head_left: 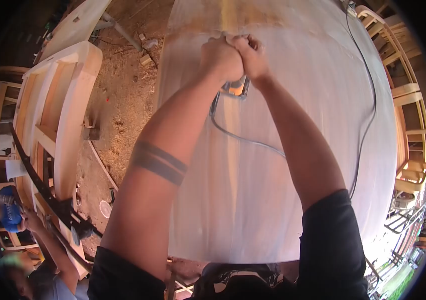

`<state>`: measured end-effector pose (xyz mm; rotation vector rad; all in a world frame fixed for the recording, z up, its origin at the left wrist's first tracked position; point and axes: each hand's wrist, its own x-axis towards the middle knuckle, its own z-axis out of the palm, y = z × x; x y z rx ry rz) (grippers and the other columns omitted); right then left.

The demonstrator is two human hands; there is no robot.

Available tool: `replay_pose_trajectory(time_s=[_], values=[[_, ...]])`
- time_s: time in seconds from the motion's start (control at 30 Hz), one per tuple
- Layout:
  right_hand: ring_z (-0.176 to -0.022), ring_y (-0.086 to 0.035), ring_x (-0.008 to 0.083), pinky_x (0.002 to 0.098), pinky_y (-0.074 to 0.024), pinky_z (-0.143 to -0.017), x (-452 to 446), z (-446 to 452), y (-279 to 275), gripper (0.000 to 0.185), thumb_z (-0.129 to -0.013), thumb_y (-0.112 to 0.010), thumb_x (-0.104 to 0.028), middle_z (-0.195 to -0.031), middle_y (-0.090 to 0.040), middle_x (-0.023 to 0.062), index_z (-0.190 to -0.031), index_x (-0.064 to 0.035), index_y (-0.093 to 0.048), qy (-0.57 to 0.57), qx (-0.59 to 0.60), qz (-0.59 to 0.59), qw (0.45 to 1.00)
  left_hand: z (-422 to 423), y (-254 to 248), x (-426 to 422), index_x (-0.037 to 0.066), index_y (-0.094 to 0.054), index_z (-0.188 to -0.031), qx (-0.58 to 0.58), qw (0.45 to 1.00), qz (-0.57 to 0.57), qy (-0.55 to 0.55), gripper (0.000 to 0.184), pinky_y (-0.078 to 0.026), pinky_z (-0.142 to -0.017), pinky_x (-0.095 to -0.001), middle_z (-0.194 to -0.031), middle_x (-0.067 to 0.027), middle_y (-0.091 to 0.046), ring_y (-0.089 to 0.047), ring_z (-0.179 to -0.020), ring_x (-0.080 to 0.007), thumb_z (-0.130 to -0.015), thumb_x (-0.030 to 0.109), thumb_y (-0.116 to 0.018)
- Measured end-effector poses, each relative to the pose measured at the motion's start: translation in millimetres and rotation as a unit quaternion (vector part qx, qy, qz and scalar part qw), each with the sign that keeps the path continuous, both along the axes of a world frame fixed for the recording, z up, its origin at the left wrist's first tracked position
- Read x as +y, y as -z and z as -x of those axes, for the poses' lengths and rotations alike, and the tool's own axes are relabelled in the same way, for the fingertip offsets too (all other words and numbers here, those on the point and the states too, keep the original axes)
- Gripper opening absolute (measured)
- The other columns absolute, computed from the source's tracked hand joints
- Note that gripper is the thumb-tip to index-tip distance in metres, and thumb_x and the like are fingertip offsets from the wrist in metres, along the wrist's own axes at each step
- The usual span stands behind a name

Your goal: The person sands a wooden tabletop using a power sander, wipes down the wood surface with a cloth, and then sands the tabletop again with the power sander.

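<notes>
A yellow and dark power tool, possibly a sander (236,88), rests on a broad pale wooden panel (273,200), with a cable running from it toward the right arm. My left hand (223,59) is closed over the tool's top. Beside it, touching, my right hand (251,54) is closed too, its fingers curled at the far side. Both hands hide most of the tool, and both arms reach forward across the panel.
Wooden frames (68,115) stand at left, and more frames (413,100) at right. A black cable (373,95) crosses the panel's right side. Sawdust covers the floor (123,100). Two other people (65,267) are at lower left, one in blue (10,212).
</notes>
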<state>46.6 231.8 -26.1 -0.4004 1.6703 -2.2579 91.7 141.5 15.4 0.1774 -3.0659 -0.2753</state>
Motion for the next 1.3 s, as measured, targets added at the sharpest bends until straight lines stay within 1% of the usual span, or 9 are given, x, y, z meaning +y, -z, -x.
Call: replay_pose_trajectory(time_s=[0.3, 0.5, 0.63, 0.7, 0.77, 0.93, 1.13, 1.23, 1.3], values=[[-0.086, -0.064, 0.0177, 0.0309, -0.05, -0.078, -82.1, 108.3, 7.0, 0.042, -0.081, -0.072, -0.035, -0.093, -0.069, 0.0097, -0.101, 0.0022, -0.068, -0.008, 0.027, -0.037, 0.999, 98.5, -6.8, -72.5, 0.011, -0.071, -0.105, -0.019, 0.998, 0.039, -0.039, 0.027, -0.058, -0.076, -0.0337, -0.102, -0.0096, -0.073, -0.072, -0.087, -0.0231, -0.083, 0.021, -0.06], [-0.083, -0.063, 0.0199, 0.0323, -0.0523, -0.073, -100.7, 68.8, 2.9, 0.055, -0.074, -0.078, -0.039, -0.091, -0.068, 0.0161, -0.097, 0.0081, -0.062, -0.017, 0.01, -0.004, 1.0, 65.4, -3.1, -92.7, 0.013, -0.058, -0.127, -0.066, 0.997, -0.021, -0.045, 0.041, -0.06, -0.071, -0.0347, -0.118, -0.0121, -0.066, -0.069, -0.099, -0.0261, -0.087, 0.02, -0.06], [-0.085, -0.063, 0.0177, 0.0319, -0.0517, -0.075, -103.6, 18.4, 17.7, 0.053, -0.075, -0.076, -0.041, -0.09, -0.068, 0.0137, -0.098, 0.0047, -0.063, -0.035, 0.025, -0.02, 0.999, 15.9, 24.1, -103.9, 0.016, -0.056, -0.129, -0.034, 0.995, 0.038, -0.08, 0.047, -0.054, -0.09, -0.0398, -0.13, -0.0123, -0.059, -0.061, -0.114, -0.0268, -0.083, 0.023, -0.064], [-0.085, -0.062, 0.0174, 0.0318, -0.0513, -0.077, -97.3, -21.1, 19.4, 0.053, -0.075, -0.076, -0.041, -0.09, -0.069, 0.0141, -0.1, 0.0036, -0.064, -0.045, 0.013, 0.003, 0.999, -34.9, 6.6, -90.3, 0.019, -0.059, -0.123, 0.032, 0.998, 0.06, 0.018, 0.045, -0.051, -0.093, -0.0395, -0.126, -0.0097, -0.061, -0.061, -0.112, -0.029, -0.079, 0.025, -0.067], [-0.087, -0.063, 0.018, 0.0323, -0.051, -0.079, -89.0, -62.4, 21.0, 0.053, -0.075, -0.076, -0.042, -0.092, -0.069, 0.0149, -0.102, 0.0027, -0.066, -0.038, 0.006, -0.012, 0.999, -77.5, -2.4, -75.0, 0.022, -0.062, -0.117, 0.043, 0.997, 0.065, 0.016, 0.041, -0.053, -0.086, -0.0381, -0.123, -0.0077, -0.063, -0.063, -0.104, -0.0299, -0.076, 0.025, -0.066], [-0.095, -0.065, 0.0218, 0.0351, -0.0504, -0.086, -51.6, -176.1, 22.2, 0.054, -0.076, -0.074, -0.044, -0.096, -0.07, 0.0171, -0.104, 0.0017, -0.066, -0.011, 0.017, -0.077, 0.997, -190.3, -13.1, -34.3, 0.021, -0.063, -0.118, -0.018, 0.988, -0.136, -0.074, 0.034, -0.053, -0.088, -0.0401, -0.115, -0.0079, -0.067, -0.065, -0.103, -0.0316, -0.085, 0.028, -0.062], [-0.095, -0.064, 0.0197, 0.0331, -0.0499, -0.086, 12.1, -313.0, -1.2, 0.05, -0.078, -0.074, -0.04, -0.097, -0.069, 0.0147, -0.103, 0.0022, -0.065, 0.019, -0.001, -0.076, 0.997, -324.2, -47.9, 28.8, 0.029, -0.053, -0.134, -0.099, 0.995, 0.002, -0.016, 0.044, -0.052, -0.092, -0.0425, -0.134, -0.0145, -0.054, -0.059, -0.112, -0.0355, -0.09, 0.033, -0.056], [-0.093, -0.062, 0.0176, 0.0318, -0.05, -0.083, 47.3, -371.4, -6.7, 0.046, -0.079, -0.075, -0.035, -0.096, -0.068, 0.0123, -0.103, 0.0028, -0.063, 0.021, -0.025, -0.075, 0.997, -381.2, -62.0, 58.5, 0.029, -0.056, -0.129, -0.126, 0.989, -0.058, -0.042, 0.04, -0.052, -0.092, -0.0441, -0.135, -0.0158, -0.051, -0.058, -0.111, -0.0385, -0.089, 0.035, -0.055], [-0.092, -0.062, 0.0176, 0.0321, -0.0499, -0.083, 67.7, -408.6, -13.5, 0.044, -0.08, -0.075, -0.033, -0.096, -0.068, 0.0125, -0.103, 0.0028, -0.063, 0.028, -0.045, -0.072, 0.996, -405.8, -20.2, 67.0, 0.024, -0.057, -0.125, -0.072, 0.995, -0.072, 0.01, 0.039, -0.052, -0.091, -0.0445, -0.131, -0.018, -0.052, -0.059, -0.109, -0.0393, -0.089, 0.037, -0.055]])
